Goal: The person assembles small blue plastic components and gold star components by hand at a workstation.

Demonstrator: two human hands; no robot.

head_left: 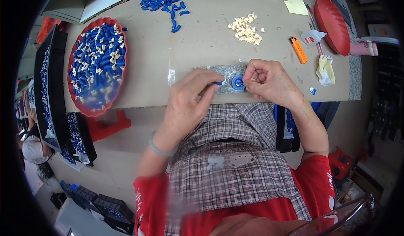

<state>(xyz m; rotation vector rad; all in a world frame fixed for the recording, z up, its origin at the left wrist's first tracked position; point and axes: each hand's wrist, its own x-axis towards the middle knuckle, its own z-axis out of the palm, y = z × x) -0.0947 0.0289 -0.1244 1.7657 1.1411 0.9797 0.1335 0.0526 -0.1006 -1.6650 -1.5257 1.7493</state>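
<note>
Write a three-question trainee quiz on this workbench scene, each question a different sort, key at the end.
1. True or false: the red tray of blue and cream pieces lies to the person's left.
2. Which thing lies nearest the orange lighter? A. white glue bottle B. cream pile C. loose blue pile
3. Fill in: the left hand pinches a small ____ piece beside the round blue part at the right hand.

Key: 1 true; 2 A; 3 blue.

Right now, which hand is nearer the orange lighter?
Right. The right hand sits just below-left of the lighter; the left hand is farther left, across the blue round part.
</note>
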